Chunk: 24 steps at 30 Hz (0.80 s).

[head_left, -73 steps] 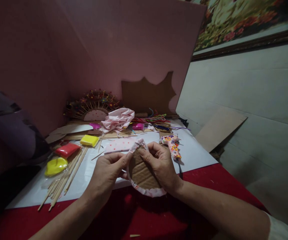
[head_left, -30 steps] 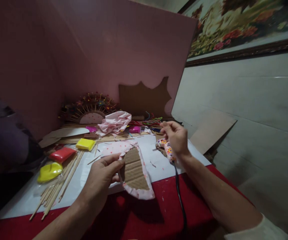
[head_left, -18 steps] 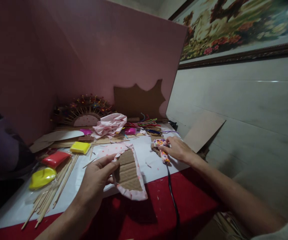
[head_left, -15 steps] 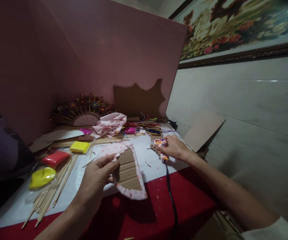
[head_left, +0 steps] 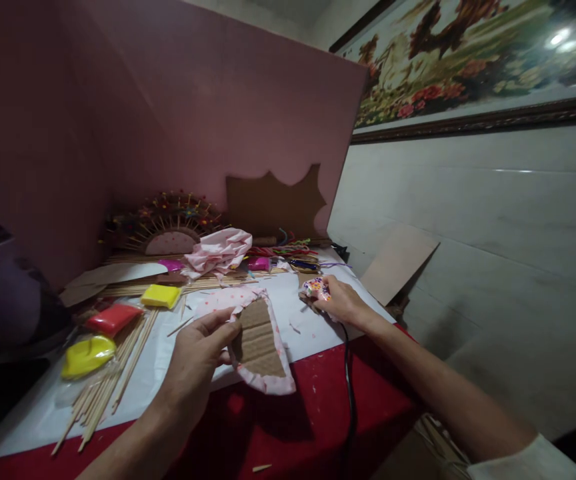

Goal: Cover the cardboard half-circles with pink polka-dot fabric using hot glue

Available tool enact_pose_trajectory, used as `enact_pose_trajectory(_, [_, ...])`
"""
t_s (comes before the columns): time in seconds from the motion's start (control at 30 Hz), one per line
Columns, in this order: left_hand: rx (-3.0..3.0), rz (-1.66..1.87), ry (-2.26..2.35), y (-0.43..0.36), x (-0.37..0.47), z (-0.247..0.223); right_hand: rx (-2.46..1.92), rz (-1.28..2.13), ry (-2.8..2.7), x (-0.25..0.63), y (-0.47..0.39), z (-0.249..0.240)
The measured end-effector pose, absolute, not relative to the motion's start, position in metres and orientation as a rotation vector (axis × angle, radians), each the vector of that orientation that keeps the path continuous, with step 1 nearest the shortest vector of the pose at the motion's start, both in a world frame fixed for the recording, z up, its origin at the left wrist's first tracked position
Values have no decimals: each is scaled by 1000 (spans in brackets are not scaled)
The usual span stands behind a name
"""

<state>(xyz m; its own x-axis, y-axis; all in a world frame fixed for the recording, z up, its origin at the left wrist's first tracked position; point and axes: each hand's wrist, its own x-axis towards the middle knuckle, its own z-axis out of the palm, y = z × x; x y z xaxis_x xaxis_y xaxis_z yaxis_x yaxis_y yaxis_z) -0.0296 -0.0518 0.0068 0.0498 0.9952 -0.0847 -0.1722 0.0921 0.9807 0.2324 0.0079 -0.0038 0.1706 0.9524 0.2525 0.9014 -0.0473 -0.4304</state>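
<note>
My left hand (head_left: 203,357) pinches the left edge of a half-round cardboard piece (head_left: 258,337), its brown corrugated side facing me. Pink dotted fabric is folded over its rim. Closed round a flower-patterned glue gun (head_left: 315,288), my right hand (head_left: 342,299) rests low over the white paper (head_left: 288,287) at the right. A black cord (head_left: 349,380) runs from the glue gun down over the red tablecloth (head_left: 318,393). Its nozzle is hard to make out. Dotted pink fabric (head_left: 218,300) lies on the paper behind the left hand.
Wooden sticks (head_left: 101,400), yellow packets (head_left: 161,295) and a red packet (head_left: 114,320) lie at left. Crumpled pink fabric (head_left: 221,250) sits behind, beside a stick fan (head_left: 171,223). Jagged-edged cardboard (head_left: 275,203) leans on the pink panel; a flat board (head_left: 398,263) leans at right.
My right hand has turned the glue gun, so less of its patterned body shows. The left hand keeps hold of the cardboard piece almost in place. The whole view has shifted slightly.
</note>
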Motion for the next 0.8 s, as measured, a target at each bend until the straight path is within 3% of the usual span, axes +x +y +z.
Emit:
enact_pose_trajectory(0.3, [1077,1194,1139,-55,-27,11,-1619,278,-1220,237,-26,5])
enact_pose_trajectory(0.5, [1089,1168,1125,-54,-27,8,-1115,1003,-998,203,-83,22])
enact_pose_trajectory(0.7, [1164,1125,1034,-54,-26,2,-1127,1371,-1280,178,-107,29])
enact_pose_trajectory(0.8, [1171,1130,1031,-55,-25,3,-1126,1370,-1524,172,-105,24])
